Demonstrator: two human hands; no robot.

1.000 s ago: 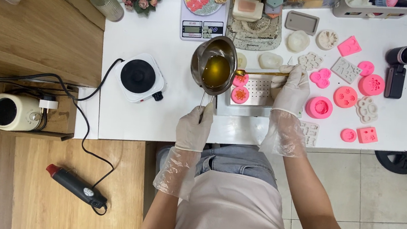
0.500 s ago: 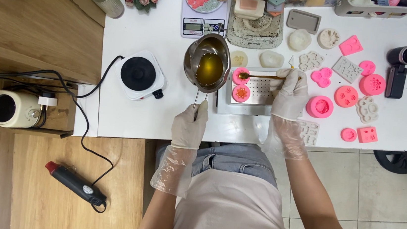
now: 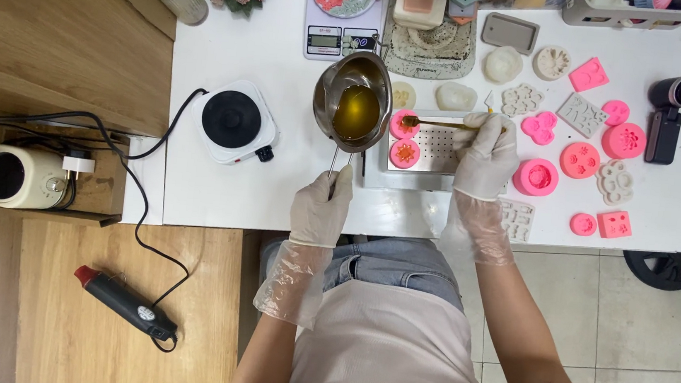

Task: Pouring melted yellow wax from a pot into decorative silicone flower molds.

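Both my hands wear clear plastic gloves. My left hand (image 3: 321, 206) grips the wire handle of a steel melting pot (image 3: 353, 101) that holds amber liquid, above the white table (image 3: 232, 198). My right hand (image 3: 485, 155) holds a gold spoon (image 3: 430, 123) level, its bowl over a round pink mould (image 3: 403, 124). A second round pink mould (image 3: 404, 153) sits just below it. Both moulds rest on a small perforated metal tray (image 3: 436, 147).
A black-topped hot plate (image 3: 235, 120) stands left of the pot. A digital scale (image 3: 334, 41) with a plate is behind it. Several pink and white silicone moulds (image 3: 581, 159) lie to the right, plus a black camera (image 3: 669, 107). On the wooden floor lies a heat gun (image 3: 122, 304).
The spoon's bowl has moved left from the tray's right side to over the upper pink mould. The pot stays held in about the same place.
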